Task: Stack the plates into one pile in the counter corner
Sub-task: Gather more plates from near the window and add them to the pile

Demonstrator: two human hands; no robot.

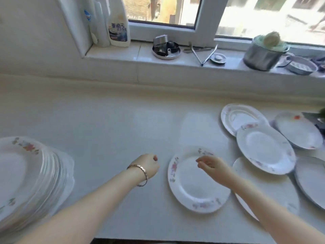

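A tall pile of white flowered plates (26,175) stands at the left end of the pale counter (114,124). Several loose plates lie at the right. The nearest one (191,189) is a white plate with pink flowers on its rim. My right hand (213,167) hovers over its far half, fingers loosely curled and holding nothing. My left hand (149,165), with a bracelet on the wrist, is just left of that plate, fingers curled in, empty. Other plates overlap further right (265,148), behind (241,117), and at the right edge (299,130).
On the window sill (123,55) stand detergent bottles (118,23), a round metal dish (166,50), tongs (204,53), a steel pot (262,55) and a small bowl (301,65). The counter's front edge runs along the bottom.
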